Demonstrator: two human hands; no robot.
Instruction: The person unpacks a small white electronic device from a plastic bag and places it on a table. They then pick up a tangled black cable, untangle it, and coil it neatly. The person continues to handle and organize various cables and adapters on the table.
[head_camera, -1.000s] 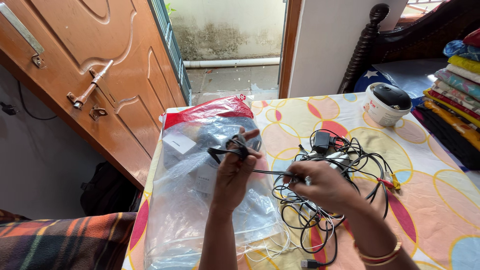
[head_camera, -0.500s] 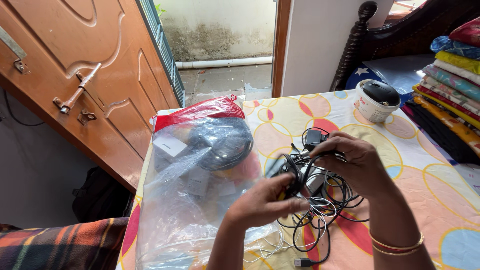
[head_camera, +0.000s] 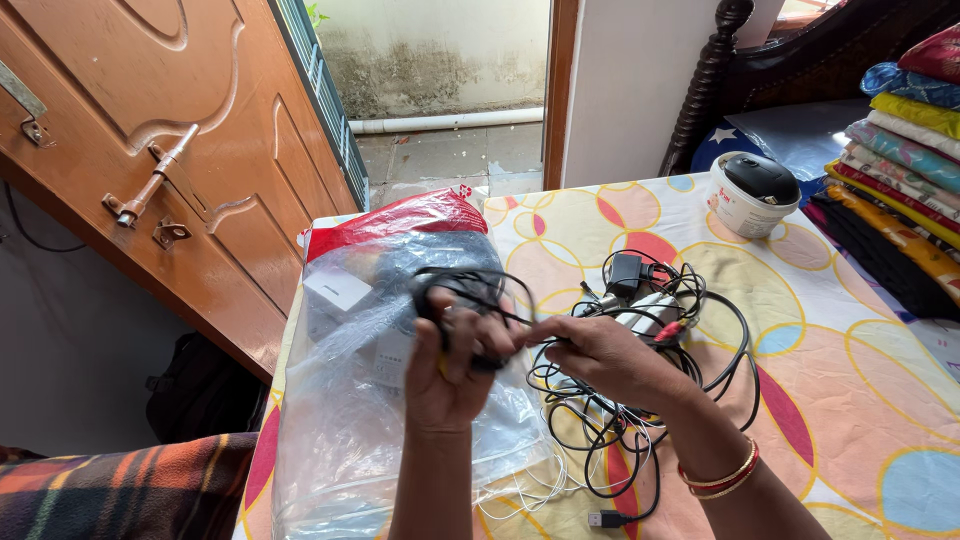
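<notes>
the left hand (head_camera: 452, 365) is clamped around a bundle of black cable (head_camera: 470, 290), held up over the clear plastic bag (head_camera: 370, 420), seemingly to keep the loops gathered. the right hand (head_camera: 600, 360) pinches the same cable's free run just beside it, its grip closed above the tangled wires (head_camera: 640, 400) on the counter (head_camera: 850, 330).

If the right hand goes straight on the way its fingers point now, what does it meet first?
Probably the left hand and the coiled black cable it holds: the right hand points left at them, almost touching. Depth is unclear.
</notes>
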